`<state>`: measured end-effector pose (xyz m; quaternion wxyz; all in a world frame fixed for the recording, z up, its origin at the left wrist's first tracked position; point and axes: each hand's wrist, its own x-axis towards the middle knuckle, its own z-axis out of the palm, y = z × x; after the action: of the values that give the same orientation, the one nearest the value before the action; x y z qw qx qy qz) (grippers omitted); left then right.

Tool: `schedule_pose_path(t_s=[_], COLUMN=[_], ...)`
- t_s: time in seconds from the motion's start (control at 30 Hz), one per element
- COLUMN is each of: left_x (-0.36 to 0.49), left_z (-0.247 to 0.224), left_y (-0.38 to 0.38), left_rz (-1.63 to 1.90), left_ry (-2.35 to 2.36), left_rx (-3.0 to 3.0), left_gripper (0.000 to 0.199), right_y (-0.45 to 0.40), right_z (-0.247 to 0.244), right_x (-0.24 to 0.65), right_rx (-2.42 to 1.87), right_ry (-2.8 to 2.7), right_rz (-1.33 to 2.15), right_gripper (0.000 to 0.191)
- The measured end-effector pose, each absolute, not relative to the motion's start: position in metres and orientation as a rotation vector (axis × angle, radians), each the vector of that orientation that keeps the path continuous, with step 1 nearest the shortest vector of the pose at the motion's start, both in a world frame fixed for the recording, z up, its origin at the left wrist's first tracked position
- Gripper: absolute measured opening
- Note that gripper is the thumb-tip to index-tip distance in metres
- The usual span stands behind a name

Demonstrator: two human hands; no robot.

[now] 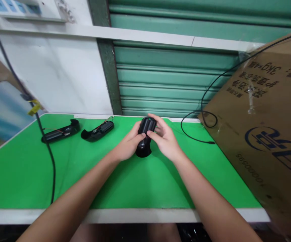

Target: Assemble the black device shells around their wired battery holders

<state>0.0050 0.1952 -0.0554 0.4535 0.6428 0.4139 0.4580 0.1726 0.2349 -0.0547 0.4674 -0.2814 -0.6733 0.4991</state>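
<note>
Between my two hands is a black plastic housing (143, 148) with a rounded top and a curved notch at its lower end. Two dark cylinders seem to lie side by side in its upper part. My left hand (130, 143) grips its left side, thumb on the front. My right hand (164, 136) wraps the right side, with its thumb pressed on the front and its fingers behind the top edge. To the left lie two similar black housings: a nearer one (97, 130) with thin wires sticking out, and a farther one (61, 132) with a red wire.
A green mat (135, 188) covers the table, which has a white front edge (145, 215). On the right stands a large cardboard box (263, 134). A black cable (198, 138) loops beside it, and another cable (45, 134) hangs across the left. Behind is a green shutter (175, 74).
</note>
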Motion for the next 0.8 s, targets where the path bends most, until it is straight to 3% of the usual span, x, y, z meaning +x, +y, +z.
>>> schedule_pose_path(t_s=[0.4,0.47,0.57,0.7,0.8], left_x=[0.004,-0.009,-0.05,-0.122,-0.159], left_z=[-0.045,-0.033,-0.006,0.026,0.033], left_y=[0.19,0.19,0.186,0.169,0.155], left_rz=[1.078,1.205,1.615,2.158,2.201], left_ry=[1.081,1.116,1.168,1.248,1.412], left_rx=[1.983,1.904,1.492,0.958,0.724], left_gripper=[0.068,0.07,0.065,0.045,0.04], right_y=[0.242,0.242,0.238,0.216,0.195], right_z=[-0.058,-0.061,-0.065,-0.06,-0.048], right_x=[0.174,0.171,0.157,0.106,0.048], right_rx=[-0.7,-0.723,-0.823,-0.73,-0.678], right_ry=[-1.49,-1.439,-1.427,-1.952,-2.402], right_rz=[1.413,1.294,0.906,0.631,0.535], right_gripper=[0.078,0.074,0.052,0.026,0.035])
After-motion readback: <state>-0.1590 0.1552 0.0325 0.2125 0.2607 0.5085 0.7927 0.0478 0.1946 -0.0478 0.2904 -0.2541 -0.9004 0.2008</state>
